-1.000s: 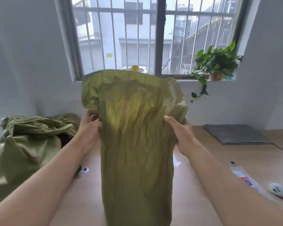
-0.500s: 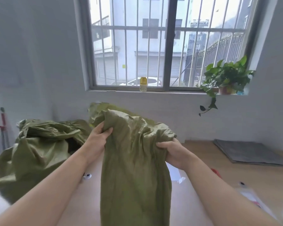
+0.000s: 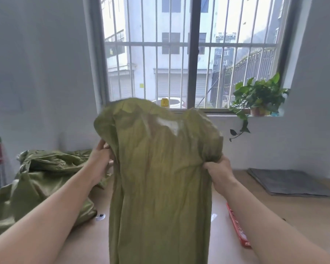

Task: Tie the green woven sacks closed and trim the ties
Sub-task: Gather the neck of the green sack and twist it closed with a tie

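I hold a green woven sack [image 3: 160, 187] upright in front of me, its top flared open and its body hanging down past the frame's bottom edge. My left hand [image 3: 100, 159] grips the sack's left edge below the top. My right hand [image 3: 216, 169] pinches a bunch of fabric at the right edge. A pile of other green sacks [image 3: 36, 185] lies crumpled on the table at the left. No tie or cutting tool is visible in either hand.
The wooden table [image 3: 303, 212] carries a red flat strip [image 3: 236, 227] by my right forearm, a grey mat [image 3: 291, 182] at the back right and a small white object [image 3: 100, 216] near the pile. A potted plant [image 3: 259, 98] and a yellow jar [image 3: 164, 102] stand on the windowsill.
Half a second ago the sack top was bunched low between my hands; now it has billowed upward and spread open again. Both hands keep their hold on its edges.
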